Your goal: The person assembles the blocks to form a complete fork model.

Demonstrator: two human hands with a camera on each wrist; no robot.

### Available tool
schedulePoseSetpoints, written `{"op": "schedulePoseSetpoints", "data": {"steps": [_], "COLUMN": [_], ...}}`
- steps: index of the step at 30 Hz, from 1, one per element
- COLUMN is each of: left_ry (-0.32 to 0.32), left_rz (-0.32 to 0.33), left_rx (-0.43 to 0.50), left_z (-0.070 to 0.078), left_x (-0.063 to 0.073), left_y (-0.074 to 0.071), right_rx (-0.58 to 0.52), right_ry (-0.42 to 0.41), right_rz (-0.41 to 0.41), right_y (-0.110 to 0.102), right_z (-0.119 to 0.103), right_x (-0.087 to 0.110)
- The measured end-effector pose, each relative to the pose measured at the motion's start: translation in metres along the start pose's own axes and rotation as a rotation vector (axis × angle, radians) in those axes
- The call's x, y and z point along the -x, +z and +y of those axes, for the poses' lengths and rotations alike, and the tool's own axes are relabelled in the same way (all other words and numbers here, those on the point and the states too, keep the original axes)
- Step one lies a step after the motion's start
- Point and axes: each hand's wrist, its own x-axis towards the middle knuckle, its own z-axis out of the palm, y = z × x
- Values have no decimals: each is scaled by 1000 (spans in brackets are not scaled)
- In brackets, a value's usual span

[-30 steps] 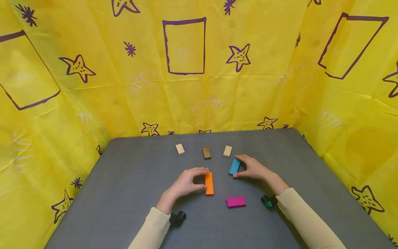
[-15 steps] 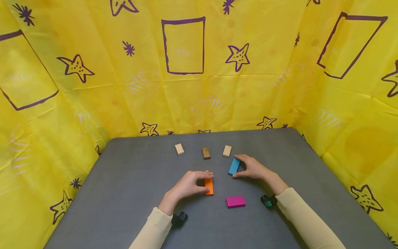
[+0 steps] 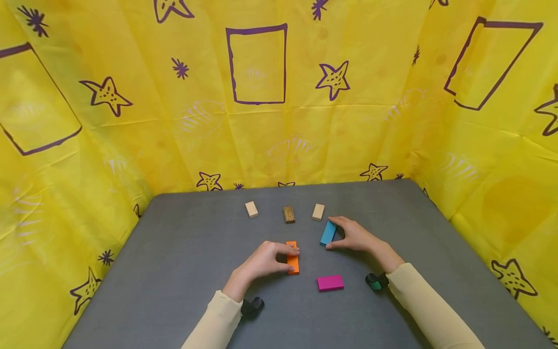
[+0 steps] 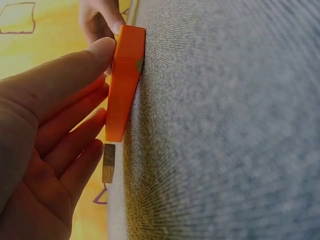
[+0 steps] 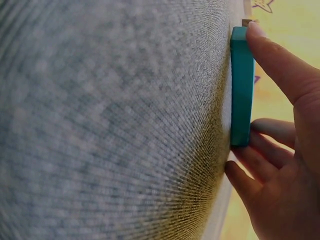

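Note:
An orange block (image 3: 294,260) lies flat on the grey table in front of me. My left hand (image 3: 265,259) rests its fingertips and thumb on its upper face; in the left wrist view the fingers of that hand (image 4: 55,115) look fairly straight against the orange block (image 4: 122,90). To the right, a blue block (image 3: 329,233) lies at a slant on the table. My right hand (image 3: 355,236) pinches it by its two ends. In the right wrist view the thumb is on one end of this blue block (image 5: 242,90), and fingers touch the other.
A magenta block (image 3: 330,283) lies nearer, between the forearms. Farther back stand a pale wooden block (image 3: 251,209), a dark brown one (image 3: 289,214) and another pale one (image 3: 318,212). Yellow patterned cloth (image 3: 261,140) walls in the table's back and sides.
My left hand has shifted right, from the orange block's left side to over its top, its fingers then sliding slightly nearer. The right hand and blue block have stayed put.

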Motion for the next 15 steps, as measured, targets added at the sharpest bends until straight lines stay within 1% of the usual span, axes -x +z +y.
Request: {"op": "schedulePoseSetpoints", "data": {"steps": [5, 9, 12, 15], "left_ry": [-16, -15, -8, -7], "left_rz": [-5, -11, -10, -7], "left_rx": [20, 15, 16, 20], "left_z": [1, 1, 1, 1], "left_x": [0, 0, 0, 0], "left_y": [0, 0, 1, 1], "right_rx": [0, -26, -58, -112], "right_ry": [-17, -27, -34, -32], "right_rz": [3, 2, 1, -10], "right_y": [-1, -2, -4, -6], "right_z": [3, 6, 10, 15], "right_x": [-1, -1, -2, -4]}}
